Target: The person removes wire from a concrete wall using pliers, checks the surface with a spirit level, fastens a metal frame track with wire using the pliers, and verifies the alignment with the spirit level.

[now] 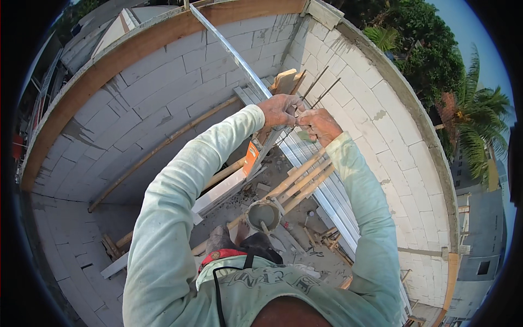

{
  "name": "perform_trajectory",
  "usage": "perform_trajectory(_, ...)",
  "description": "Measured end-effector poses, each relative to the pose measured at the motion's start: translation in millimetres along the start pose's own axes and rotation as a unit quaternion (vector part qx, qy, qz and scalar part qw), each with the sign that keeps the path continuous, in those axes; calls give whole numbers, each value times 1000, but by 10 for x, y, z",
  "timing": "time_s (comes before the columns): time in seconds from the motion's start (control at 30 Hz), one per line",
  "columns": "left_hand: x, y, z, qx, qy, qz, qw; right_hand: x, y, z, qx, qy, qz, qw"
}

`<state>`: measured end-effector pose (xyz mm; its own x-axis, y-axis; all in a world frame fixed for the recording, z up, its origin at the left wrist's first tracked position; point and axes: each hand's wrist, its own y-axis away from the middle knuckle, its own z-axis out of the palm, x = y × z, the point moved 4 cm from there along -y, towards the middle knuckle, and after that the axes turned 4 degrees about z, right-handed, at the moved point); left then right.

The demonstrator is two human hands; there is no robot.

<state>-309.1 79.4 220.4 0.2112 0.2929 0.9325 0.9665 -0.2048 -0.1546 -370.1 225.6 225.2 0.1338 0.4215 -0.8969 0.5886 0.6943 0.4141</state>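
Note:
My two hands meet at chest-to-arm's length near the end of a long silver metal bar that runs from the top of the far wall toward me. My left hand has curled fingers at the bar; my right hand is closed just beside it, the fingertips almost touching. What is pinched between them is too small to make out. Below them are an upright wooden board with an orange label and thin rebar rods.
Block walls surround me. Bamboo poles and long metal sheets lie below, beside a bucket of grey mix. My feet stand high above a rubble-strewn floor. Trees rise beyond the right wall.

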Motion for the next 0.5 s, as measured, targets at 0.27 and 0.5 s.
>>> perform_trajectory(0.27, -31, -4, -2, -11, -1, 9, 1000, -76, 135, 57, 28, 143, -71, 987)
perform_trajectory(0.5, -60, -19, 12, 0, -1, 12, 1000, -61, 314, 107, 174, 384, -374, 826)
